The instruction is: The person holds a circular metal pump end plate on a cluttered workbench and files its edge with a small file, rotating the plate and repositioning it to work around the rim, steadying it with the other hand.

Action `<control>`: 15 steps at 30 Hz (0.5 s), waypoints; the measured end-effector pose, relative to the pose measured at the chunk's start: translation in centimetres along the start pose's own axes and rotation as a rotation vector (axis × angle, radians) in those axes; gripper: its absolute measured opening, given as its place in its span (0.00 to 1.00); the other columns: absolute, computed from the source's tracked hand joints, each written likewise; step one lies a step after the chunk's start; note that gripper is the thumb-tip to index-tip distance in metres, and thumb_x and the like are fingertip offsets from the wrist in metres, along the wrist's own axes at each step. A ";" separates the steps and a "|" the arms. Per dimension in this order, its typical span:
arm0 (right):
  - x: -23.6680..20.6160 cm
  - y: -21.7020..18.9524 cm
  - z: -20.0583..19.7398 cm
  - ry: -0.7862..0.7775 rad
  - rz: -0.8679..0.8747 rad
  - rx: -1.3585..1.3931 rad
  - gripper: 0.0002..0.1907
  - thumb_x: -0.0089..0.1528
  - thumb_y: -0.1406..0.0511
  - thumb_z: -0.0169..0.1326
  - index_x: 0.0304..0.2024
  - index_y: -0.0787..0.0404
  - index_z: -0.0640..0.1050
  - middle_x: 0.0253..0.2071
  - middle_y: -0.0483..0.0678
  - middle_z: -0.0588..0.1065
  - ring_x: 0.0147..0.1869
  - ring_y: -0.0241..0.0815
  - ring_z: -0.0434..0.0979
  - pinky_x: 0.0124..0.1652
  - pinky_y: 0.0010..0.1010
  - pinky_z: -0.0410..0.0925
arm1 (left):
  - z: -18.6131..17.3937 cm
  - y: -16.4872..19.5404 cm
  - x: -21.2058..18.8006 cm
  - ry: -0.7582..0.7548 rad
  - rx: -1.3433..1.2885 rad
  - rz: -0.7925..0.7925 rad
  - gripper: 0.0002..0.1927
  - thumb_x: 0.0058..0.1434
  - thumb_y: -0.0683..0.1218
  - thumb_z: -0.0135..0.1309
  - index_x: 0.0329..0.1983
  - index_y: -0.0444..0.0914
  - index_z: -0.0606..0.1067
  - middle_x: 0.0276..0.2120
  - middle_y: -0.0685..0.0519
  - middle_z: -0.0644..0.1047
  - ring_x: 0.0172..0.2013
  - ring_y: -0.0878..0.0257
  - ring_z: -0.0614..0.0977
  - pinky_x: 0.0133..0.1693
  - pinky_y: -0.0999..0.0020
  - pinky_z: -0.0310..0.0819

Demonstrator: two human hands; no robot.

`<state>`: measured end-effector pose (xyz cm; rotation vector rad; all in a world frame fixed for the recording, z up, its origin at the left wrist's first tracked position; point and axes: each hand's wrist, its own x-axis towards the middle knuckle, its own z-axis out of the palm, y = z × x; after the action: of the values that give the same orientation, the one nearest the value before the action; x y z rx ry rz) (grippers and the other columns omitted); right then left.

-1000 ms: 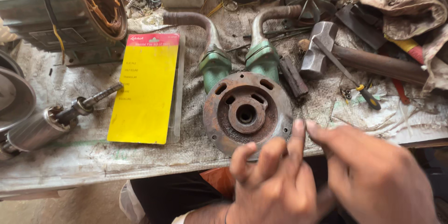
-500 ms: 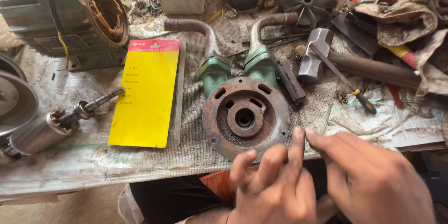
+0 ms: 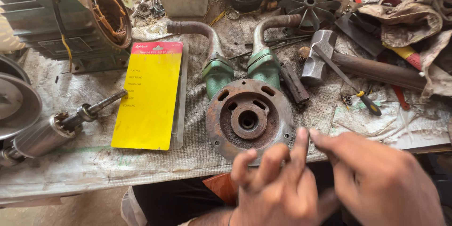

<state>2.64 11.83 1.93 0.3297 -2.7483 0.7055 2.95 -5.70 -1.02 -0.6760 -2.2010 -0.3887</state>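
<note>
- Rusty iron sits just beyond both hands: the round pump housing (image 3: 249, 120) lies flat on the desk (image 3: 70, 169), its near rim directly past the fingertips.
- Left hand (image 3: 275, 193) has its fingers loosely fanned and raised, forefinger tip meeting the right hand's fingertips; the grip looks like a light pinch, but motion blur hides whether anything small sits between them.
- Right hand (image 3: 376, 183) reaches in from the right, fingers drawn together toward that same meeting point; I cannot tell what, if anything, it nips.
- To do this well, judging from the pose: keep the pinch low and over the desk, close to the housing rim, so a small part cannot drop off the near edge.
- Housing faces open side up, its central bore pointing at the ceiling. Its long axis runs away from the hands, through the two green flanged necks and their curved pipe elbows (image 3: 263, 42) on the far side.
- Further out to the left lies a yellow carded tool pack (image 3: 148, 96), lengthwise away from the hands, then a motor rotor with shaft (image 3: 56, 129).
- Far right of the housing, a hammer (image 3: 348, 63) and a small screwdriver (image 3: 367, 101).
- At the far left corner stands the green motor stator (image 3: 70, 14), its copper windings showing.
</note>
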 end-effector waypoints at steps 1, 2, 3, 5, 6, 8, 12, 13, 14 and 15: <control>0.0 -0.1 0.0 0.036 -0.024 0.026 0.18 0.56 0.73 0.56 0.48 0.55 0.81 0.38 0.50 0.79 0.41 0.51 0.82 0.39 0.39 0.73 | -0.1 0.0 0.0 -0.006 0.008 -0.015 0.26 0.66 0.63 0.58 0.37 0.34 0.82 0.54 0.45 0.80 0.51 0.63 0.77 0.68 0.54 0.43; 0.0 -0.2 0.0 -0.015 0.027 -0.013 0.19 0.56 0.72 0.56 0.50 0.53 0.82 0.38 0.50 0.79 0.41 0.51 0.82 0.39 0.39 0.73 | -0.2 0.0 0.0 -0.021 -0.008 -0.011 0.25 0.65 0.63 0.59 0.35 0.35 0.81 0.55 0.44 0.81 0.51 0.63 0.77 0.67 0.53 0.44; 0.0 -0.3 0.0 -0.060 0.076 -0.056 0.21 0.56 0.71 0.57 0.51 0.52 0.83 0.37 0.49 0.80 0.41 0.51 0.82 0.40 0.40 0.73 | -0.3 0.0 0.1 -0.031 -0.025 -0.005 0.24 0.64 0.62 0.59 0.34 0.36 0.81 0.56 0.42 0.81 0.51 0.63 0.77 0.66 0.52 0.45; 0.2 -0.6 0.0 -0.048 0.075 -0.056 0.21 0.56 0.71 0.57 0.51 0.52 0.83 0.38 0.49 0.80 0.42 0.50 0.83 0.40 0.39 0.73 | -0.4 -0.1 0.3 -0.027 -0.042 -0.006 0.23 0.63 0.62 0.60 0.33 0.36 0.80 0.57 0.43 0.81 0.51 0.62 0.77 0.65 0.52 0.45; 0.4 -0.7 0.0 0.006 0.025 -0.009 0.19 0.57 0.72 0.56 0.49 0.54 0.82 0.39 0.50 0.80 0.42 0.51 0.82 0.40 0.39 0.73 | -0.4 -0.3 0.5 -0.019 -0.041 -0.017 0.24 0.62 0.63 0.60 0.34 0.36 0.81 0.56 0.45 0.81 0.51 0.62 0.77 0.65 0.53 0.45; 0.5 -1.0 -0.1 0.005 0.030 -0.002 0.18 0.57 0.72 0.56 0.49 0.54 0.82 0.38 0.50 0.80 0.42 0.51 0.82 0.40 0.38 0.74 | -0.7 -0.3 0.8 -0.025 -0.028 -0.025 0.24 0.60 0.64 0.60 0.34 0.37 0.82 0.55 0.46 0.81 0.51 0.63 0.77 0.65 0.54 0.45; 0.6 -1.1 0.0 0.009 0.024 -0.012 0.19 0.57 0.71 0.56 0.50 0.55 0.82 0.38 0.49 0.79 0.41 0.51 0.82 0.39 0.39 0.73 | -1.0 -0.7 1.1 -0.024 -0.049 -0.020 0.23 0.59 0.63 0.61 0.30 0.38 0.81 0.54 0.46 0.81 0.49 0.63 0.77 0.62 0.54 0.46; 0.5 -1.0 0.1 0.055 -0.030 0.025 0.17 0.57 0.72 0.56 0.49 0.56 0.81 0.39 0.50 0.79 0.41 0.51 0.82 0.38 0.38 0.73 | -0.9 -0.7 1.2 -0.020 -0.074 -0.026 0.24 0.60 0.64 0.61 0.29 0.38 0.80 0.54 0.46 0.81 0.50 0.62 0.77 0.62 0.54 0.46; 0.5 -0.9 0.2 0.022 0.004 0.001 0.18 0.56 0.72 0.56 0.49 0.56 0.81 0.38 0.49 0.79 0.41 0.51 0.82 0.38 0.39 0.73 | -1.0 -0.7 1.2 -0.022 -0.056 -0.029 0.23 0.60 0.63 0.61 0.29 0.38 0.80 0.54 0.47 0.81 0.50 0.63 0.77 0.63 0.54 0.46; 0.3 -0.8 0.2 -0.011 0.039 -0.025 0.19 0.56 0.72 0.56 0.50 0.56 0.82 0.38 0.49 0.79 0.41 0.51 0.82 0.39 0.39 0.73 | -0.9 -0.6 1.1 -0.024 -0.039 -0.031 0.23 0.59 0.63 0.61 0.30 0.38 0.80 0.54 0.47 0.81 0.51 0.64 0.77 0.64 0.54 0.46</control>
<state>2.52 11.02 2.18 0.2765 -2.7783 0.6803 2.50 -6.24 0.40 -0.6714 -2.2337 -0.4428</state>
